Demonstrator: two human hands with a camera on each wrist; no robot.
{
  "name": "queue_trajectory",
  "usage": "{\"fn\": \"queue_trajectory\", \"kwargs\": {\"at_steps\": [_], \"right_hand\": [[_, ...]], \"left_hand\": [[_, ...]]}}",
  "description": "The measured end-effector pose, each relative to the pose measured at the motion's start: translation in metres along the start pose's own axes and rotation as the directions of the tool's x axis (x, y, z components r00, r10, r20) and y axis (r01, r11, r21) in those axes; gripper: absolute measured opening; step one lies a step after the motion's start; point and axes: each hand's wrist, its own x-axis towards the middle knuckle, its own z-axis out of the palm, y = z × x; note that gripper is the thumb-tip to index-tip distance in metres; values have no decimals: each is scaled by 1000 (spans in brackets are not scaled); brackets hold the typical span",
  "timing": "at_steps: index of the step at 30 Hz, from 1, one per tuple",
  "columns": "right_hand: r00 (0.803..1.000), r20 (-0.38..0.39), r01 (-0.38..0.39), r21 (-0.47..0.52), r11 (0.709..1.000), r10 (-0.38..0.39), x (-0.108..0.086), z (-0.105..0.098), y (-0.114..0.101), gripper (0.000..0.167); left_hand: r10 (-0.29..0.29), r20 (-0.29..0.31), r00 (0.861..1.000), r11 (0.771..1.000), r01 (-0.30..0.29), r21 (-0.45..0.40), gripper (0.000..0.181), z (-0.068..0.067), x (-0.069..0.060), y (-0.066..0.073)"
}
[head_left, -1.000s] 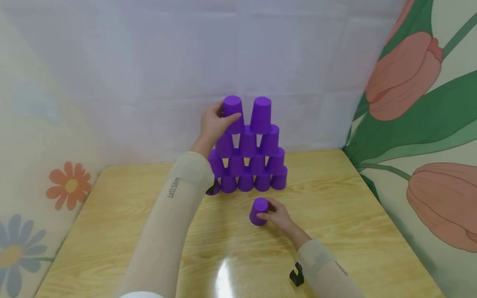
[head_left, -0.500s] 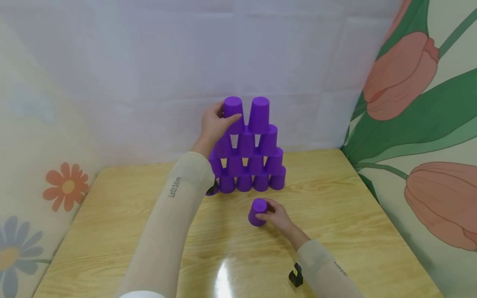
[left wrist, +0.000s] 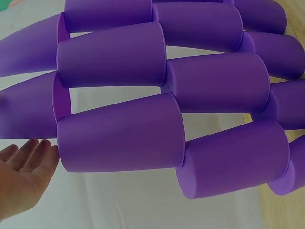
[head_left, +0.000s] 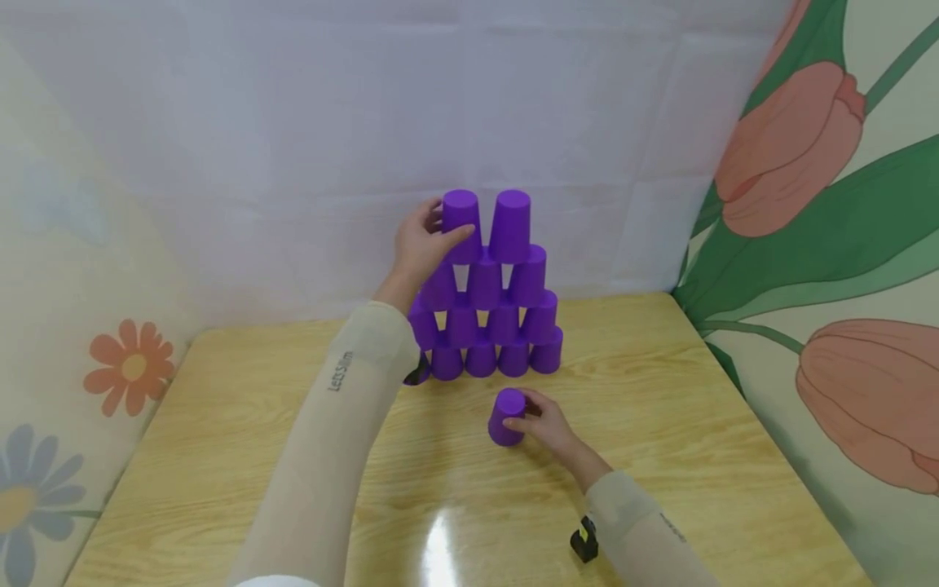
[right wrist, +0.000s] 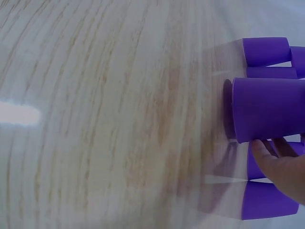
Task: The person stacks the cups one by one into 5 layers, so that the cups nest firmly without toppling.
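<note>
In the head view a pyramid of upside-down purple cups point(head_left: 484, 281) stands in rows at the back of the table. My left hand point(head_left: 421, 249) holds the left cup point(head_left: 460, 214) of the top row, thumb across its front and fingers at its far left side. A narrow gap parts it from the right cup point(head_left: 511, 227) of that row. In front of the stack my right hand point(head_left: 546, 425) grips a single upside-down cup point(head_left: 504, 417) from its right side. In the right wrist view that cup's point(right wrist: 267, 109) rim is at or very near the tabletop; I cannot tell whether they touch.
The wooden table point(head_left: 697, 440) reaches back to a white cloth backdrop point(head_left: 330, 163). Printed flower panels point(head_left: 800, 163) flank it. My left forearm point(head_left: 330, 440) crosses in front of the stack's left edge and hides part of it. A black device point(head_left: 584, 540) sits by my right wrist.
The cup in my left hand has shifted very slightly right, narrowing the gap to its neighbour. My right hand and its cup stay nearly still.
</note>
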Motion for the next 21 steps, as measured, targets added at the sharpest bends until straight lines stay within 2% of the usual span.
{"fn": "queue_trajectory", "kwargs": {"at_steps": [9,17,21], "right_hand": [[1000,-18,22,-64,998,-23,11,-10,10,46],[999,26,39,-25,999,-39,15,-22,-5,45],[999,29,38,-25,999,-37,11,-26,-26,44]], "left_hand": [[-58,9,998,998,58,10,69,-9,-6,-5],[-55,7,998,998,55,-14,68,-17,-12,-9],[-54,5,999,998,54,-9,68,-21,-17,-11]]}}
